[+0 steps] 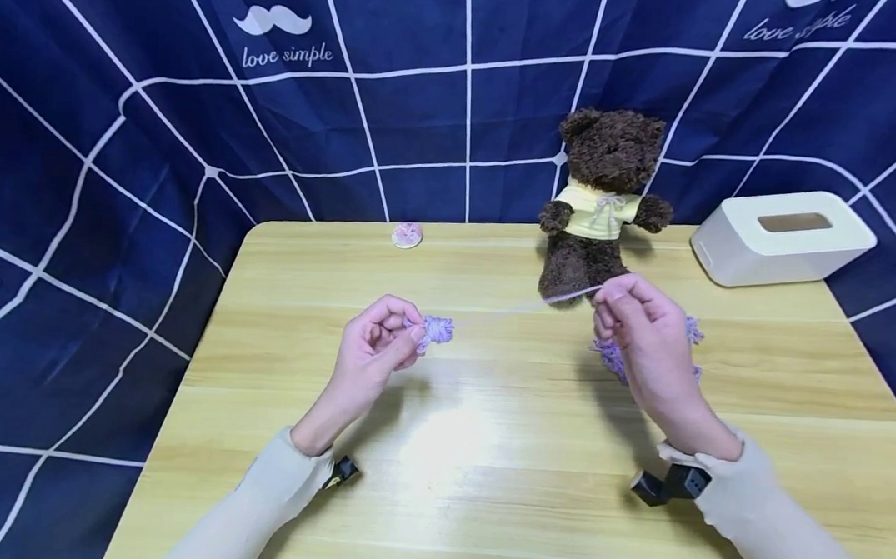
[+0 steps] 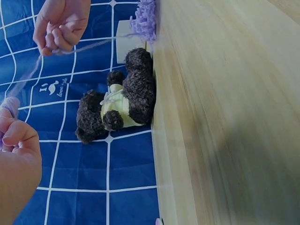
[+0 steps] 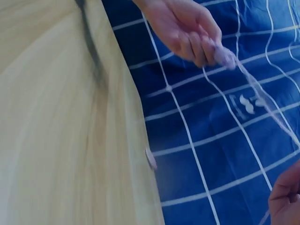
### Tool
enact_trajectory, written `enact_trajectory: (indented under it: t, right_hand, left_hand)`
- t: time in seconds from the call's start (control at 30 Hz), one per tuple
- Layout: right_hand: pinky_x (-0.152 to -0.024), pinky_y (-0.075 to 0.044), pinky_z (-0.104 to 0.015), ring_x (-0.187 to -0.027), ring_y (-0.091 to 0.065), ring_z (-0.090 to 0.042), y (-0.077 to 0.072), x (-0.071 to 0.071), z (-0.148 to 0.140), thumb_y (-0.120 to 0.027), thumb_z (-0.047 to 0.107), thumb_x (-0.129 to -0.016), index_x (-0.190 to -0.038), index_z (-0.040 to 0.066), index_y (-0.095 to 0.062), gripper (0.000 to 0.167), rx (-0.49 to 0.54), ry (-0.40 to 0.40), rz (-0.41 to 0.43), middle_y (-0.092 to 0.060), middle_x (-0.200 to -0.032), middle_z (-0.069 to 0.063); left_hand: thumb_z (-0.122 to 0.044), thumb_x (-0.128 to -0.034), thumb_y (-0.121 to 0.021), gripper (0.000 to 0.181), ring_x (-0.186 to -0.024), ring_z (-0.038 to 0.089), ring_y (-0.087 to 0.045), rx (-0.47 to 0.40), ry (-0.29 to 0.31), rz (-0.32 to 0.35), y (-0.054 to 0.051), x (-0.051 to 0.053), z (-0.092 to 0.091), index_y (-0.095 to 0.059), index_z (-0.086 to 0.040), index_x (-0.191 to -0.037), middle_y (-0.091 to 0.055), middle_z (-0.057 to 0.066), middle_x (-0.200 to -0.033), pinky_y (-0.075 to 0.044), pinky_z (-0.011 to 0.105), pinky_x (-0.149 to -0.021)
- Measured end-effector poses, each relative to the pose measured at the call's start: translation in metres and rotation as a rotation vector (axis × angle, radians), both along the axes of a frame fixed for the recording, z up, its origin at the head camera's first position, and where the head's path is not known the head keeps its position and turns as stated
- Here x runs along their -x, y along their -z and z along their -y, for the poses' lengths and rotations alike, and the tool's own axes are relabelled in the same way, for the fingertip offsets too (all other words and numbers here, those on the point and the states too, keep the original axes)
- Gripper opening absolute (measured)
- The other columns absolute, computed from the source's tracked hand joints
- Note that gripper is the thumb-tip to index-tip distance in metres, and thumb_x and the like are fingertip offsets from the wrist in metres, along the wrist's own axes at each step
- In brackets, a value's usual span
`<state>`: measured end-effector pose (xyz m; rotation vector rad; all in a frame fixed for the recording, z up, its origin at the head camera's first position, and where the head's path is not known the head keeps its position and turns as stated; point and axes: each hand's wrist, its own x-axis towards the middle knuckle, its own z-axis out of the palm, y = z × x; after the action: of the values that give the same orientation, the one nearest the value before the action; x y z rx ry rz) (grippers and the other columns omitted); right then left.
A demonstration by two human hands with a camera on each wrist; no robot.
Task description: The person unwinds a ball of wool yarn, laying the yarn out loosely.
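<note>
A small wound bundle of lilac yarn [image 1: 438, 329] is pinched between the thumb and fingers of my left hand [image 1: 381, 339], above the table's middle. From it a thin yarn strand [image 1: 518, 308] stretches across to my right hand [image 1: 648, 347], whose thumb and finger pinch it higher up. Partly hidden behind that hand lies a loose purple yarn pile [image 1: 611, 360]. In the left wrist view, the strand runs on from the right hand [image 2: 63, 28] toward the yarn pile [image 2: 145, 21]. The right wrist view shows the bundle [image 3: 226, 57] at the left hand's [image 3: 187, 33] fingertips.
A brown teddy bear [image 1: 611, 153] in a yellow top stands at the back of the wooden table [image 1: 297, 473]. To its right is a white tissue box [image 1: 787, 244]. A small pink-and-white round piece [image 1: 407, 235] lies near the back edge. Blue checked cloth [image 1: 410, 119] hangs behind.
</note>
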<state>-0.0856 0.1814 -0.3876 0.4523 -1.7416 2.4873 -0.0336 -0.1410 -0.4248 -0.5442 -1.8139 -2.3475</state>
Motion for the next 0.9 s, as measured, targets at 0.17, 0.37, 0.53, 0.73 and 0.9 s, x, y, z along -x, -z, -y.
enact_trajectory:
  t: [0.17,0.37,0.53,0.73,0.9]
  right_hand:
    - [-0.058,-0.049,-0.023,-0.066,-0.052,-0.017,-0.004,0.009,-0.027,-0.053,-0.006,-0.111,-0.095,-0.011,-0.065,0.021,0.143,0.052,-0.005,-0.057,-0.075,-0.01]
    - [-0.052,-0.048,-0.025,-0.062,-0.052,-0.021,-0.005,0.018,-0.061,-0.049,-0.013,-0.11,-0.094,-0.017,-0.061,0.02,0.337,0.101,-0.017,-0.056,-0.072,-0.015]
    - [-0.045,-0.044,-0.026,-0.055,-0.051,-0.024,-0.005,0.025,-0.088,-0.047,-0.016,-0.108,-0.092,-0.02,-0.057,0.019,0.472,0.198,-0.013,-0.055,-0.067,-0.018]
    - [-0.041,-0.033,-0.026,-0.051,-0.046,-0.024,-0.004,0.036,-0.123,-0.05,-0.019,-0.105,-0.091,-0.021,-0.051,0.015,0.589,0.37,0.005,-0.053,-0.065,-0.02]
    - [-0.039,-0.033,-0.026,-0.049,-0.043,-0.023,0.002,0.047,-0.156,-0.052,-0.019,-0.104,-0.091,-0.019,-0.051,0.013,0.634,0.486,0.063,-0.051,-0.064,-0.019]
  left_hand:
    - [-0.008,-0.1066,-0.07,0.018,-0.063,0.009,-0.049,-0.008,-0.004,0.001,0.001,-0.001,0.002,-0.06,0.007,-0.11,-0.068,0.001,-0.085,-0.04,0.016,-0.053]
    - [-0.005,-0.1059,-0.069,0.019,-0.063,0.008,-0.049,0.001,-0.009,-0.008,0.002,0.0,0.004,-0.059,0.01,-0.11,-0.067,0.001,-0.084,-0.04,0.016,-0.053]
    - [-0.009,-0.106,-0.071,0.02,-0.063,0.008,-0.049,-0.013,-0.004,-0.009,0.0,0.0,0.005,-0.06,0.007,-0.11,-0.067,0.001,-0.084,-0.04,0.016,-0.053]
    - [-0.007,-0.1053,-0.071,0.014,-0.063,0.009,-0.05,-0.028,-0.003,-0.003,-0.001,-0.001,0.006,-0.063,0.003,-0.109,-0.068,0.0,-0.084,-0.041,0.016,-0.054]
    - [-0.011,-0.106,-0.073,0.02,-0.063,0.008,-0.05,-0.033,-0.006,0.004,-0.002,-0.002,0.007,-0.062,0.005,-0.11,-0.067,0.0,-0.085,-0.04,0.016,-0.054]
